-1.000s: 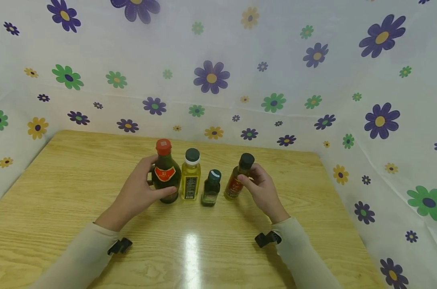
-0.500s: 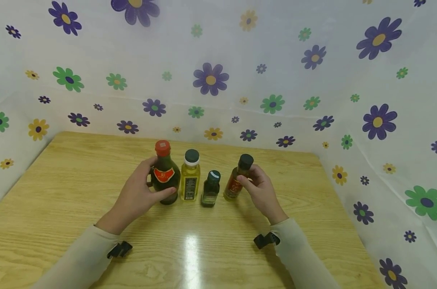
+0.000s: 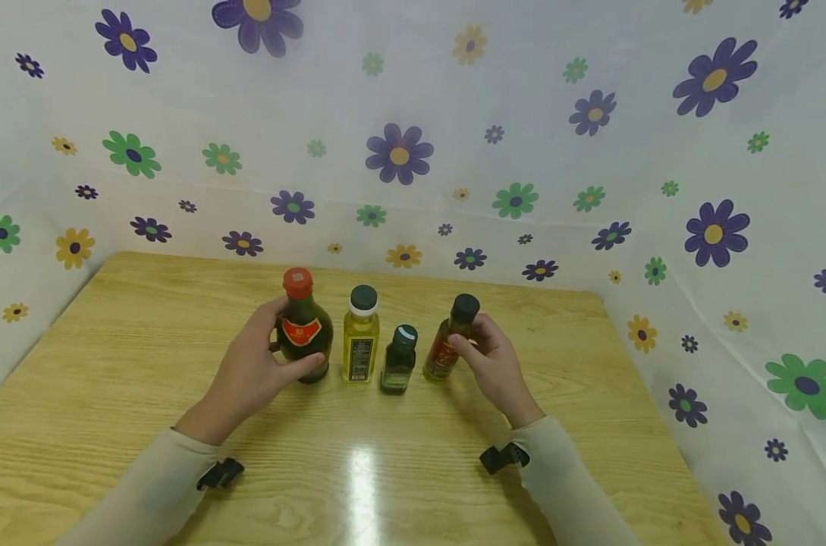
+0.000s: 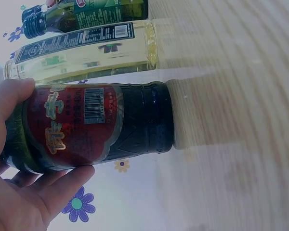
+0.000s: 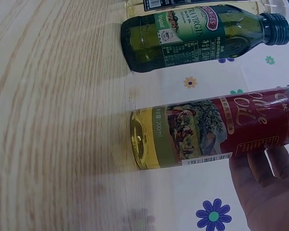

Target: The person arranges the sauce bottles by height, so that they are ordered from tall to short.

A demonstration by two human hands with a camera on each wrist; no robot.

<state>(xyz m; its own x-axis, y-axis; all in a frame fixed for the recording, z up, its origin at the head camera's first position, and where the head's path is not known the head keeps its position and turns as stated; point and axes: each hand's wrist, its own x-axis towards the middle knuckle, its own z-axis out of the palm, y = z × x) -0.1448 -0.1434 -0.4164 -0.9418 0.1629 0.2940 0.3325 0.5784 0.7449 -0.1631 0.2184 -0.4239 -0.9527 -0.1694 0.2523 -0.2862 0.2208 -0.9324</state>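
Observation:
On the left of the head view, my left hand (image 3: pixel 252 368) grips a dark glass bottle (image 3: pixel 306 322) with a red cap, its thumb across the front and the other fingers behind. The same bottle shows a red label (image 4: pixel 70 120) with a barcode in the left wrist view. My right hand (image 3: pixel 497 364) holds an olive oil bottle (image 5: pixel 216 127) with a red label and black cap, thumb in front and fingers behind. Between the hands stand a clear bottle of yellow oil (image 3: pixel 361 341) and a small green olive oil bottle (image 5: pixel 188 38).
All the bottles are in a row on a wood-grain table (image 3: pixel 303 470). Behind it and at its sides hangs a white sheet (image 3: pixel 440 91) printed with flowers. A black strap device (image 3: pixel 221 474) sits on each wrist.
My left hand has shifted slightly left with the red-capped bottle, widening the gap to the yellow oil bottle. My right hand and its bottle stay put.

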